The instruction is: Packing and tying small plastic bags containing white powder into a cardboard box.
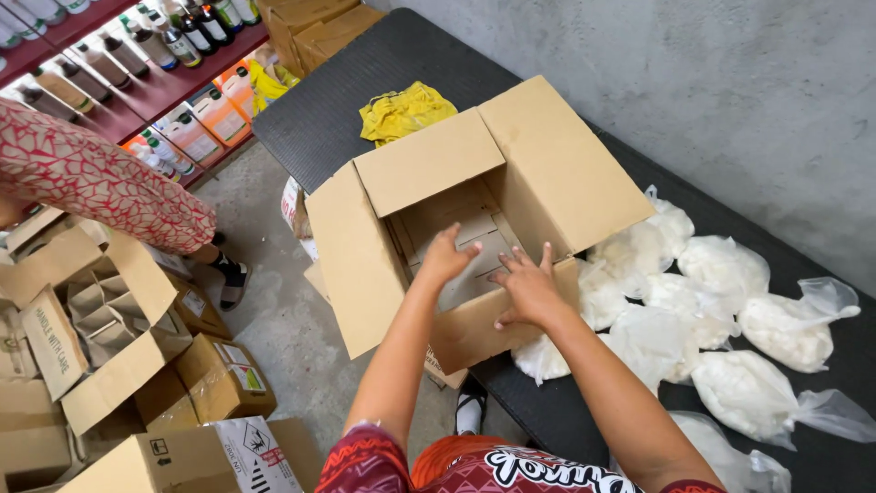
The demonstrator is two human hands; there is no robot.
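An open cardboard box [538, 173] with its four flaps spread stands on a black table [347, 100]. Cardboard sheets line its bottom. My left hand [445, 257] reaches into the box, fingers apart, over the near wall. Beside it, my right hand [527, 288] hovers at the near flap with fingers spread. Neither hand holds anything. To the right of the box lie several clear plastic bags of white powder [725, 269].
A yellow cloth [401, 111] lies behind the box. Another person in red patterned clothing [100, 187] stands at left among open cartons [109, 319] on the floor. Shelves of bottles [137, 55] run along the far left. A grey wall borders the table.
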